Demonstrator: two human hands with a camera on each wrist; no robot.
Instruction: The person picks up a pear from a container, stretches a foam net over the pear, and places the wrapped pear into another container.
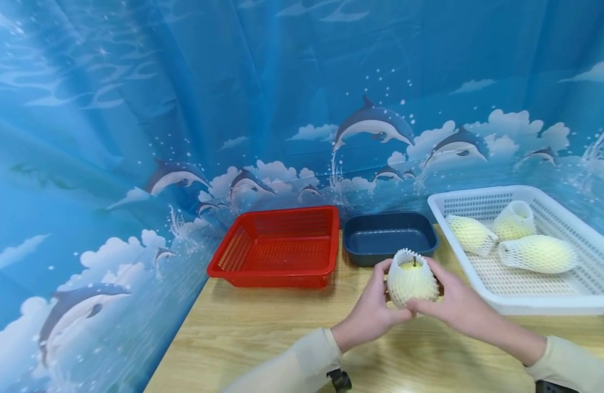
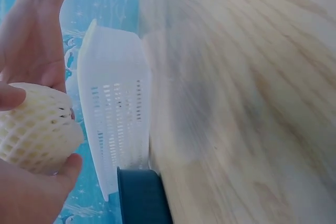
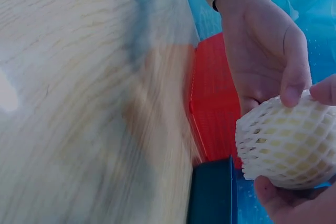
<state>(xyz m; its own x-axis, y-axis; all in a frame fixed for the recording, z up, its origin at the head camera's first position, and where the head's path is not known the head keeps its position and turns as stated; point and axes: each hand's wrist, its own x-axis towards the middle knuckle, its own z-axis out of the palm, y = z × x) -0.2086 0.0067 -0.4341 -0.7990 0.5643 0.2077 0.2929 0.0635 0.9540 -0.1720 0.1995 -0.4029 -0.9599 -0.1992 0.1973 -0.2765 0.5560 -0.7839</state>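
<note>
Both hands hold a pale yellow pear in a white foam net sleeve, raised in front of the dark blue basin. Its stem shows through the net's open top in the head view. My left hand grips the fruit's left side, while my right hand grips the right side, thumbs toward me. In the left wrist view the netted pear sits between the hands at the left edge. From the right wrist, the foam net covers most of the fruit.
A red plastic basket stands at the left, and the dark blue basin beside it. At the right, a white basket holds three netted fruits. All rest on a wooden table against a dolphin-printed curtain.
</note>
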